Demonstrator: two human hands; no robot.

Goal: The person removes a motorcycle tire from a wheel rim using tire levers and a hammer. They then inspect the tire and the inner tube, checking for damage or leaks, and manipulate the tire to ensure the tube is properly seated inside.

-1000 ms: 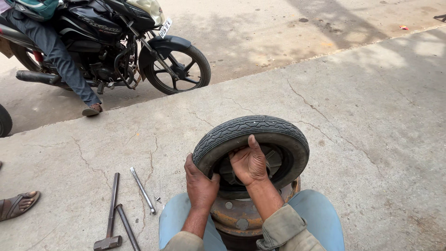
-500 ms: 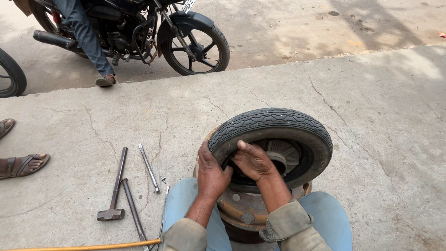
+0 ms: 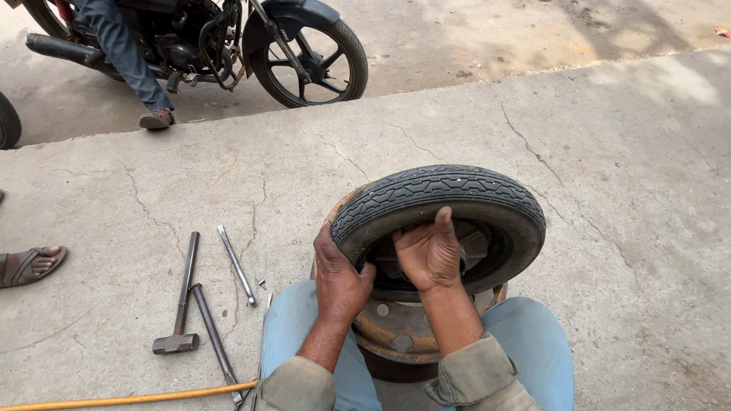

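A small black tyre [image 3: 449, 196] with its wheel rim inside lies tilted on a rusty orange metal drum [image 3: 396, 327] between my knees. My left hand [image 3: 337, 275] grips the near left edge of the tyre, thumb hooked into the opening. My right hand [image 3: 431, 250] reaches into the middle of the tyre, fingers curled over its inner edge against the wheel rim [image 3: 476, 245]. Both of my legs in light blue trousers flank the drum.
On the cracked concrete to my left lie a hammer [image 3: 180, 304], two metal tyre levers [image 3: 236, 264] and a yellow hose [image 3: 129, 397]. A sandalled foot [image 3: 29, 264] shows at the far left. A motorcycle [image 3: 228, 38] with a person's leg stands on the road beyond.
The view has shifted, so the tyre sits further right and the motorcycle higher in frame. My right hand has slid deeper into the tyre's opening; my left hand keeps its grip.
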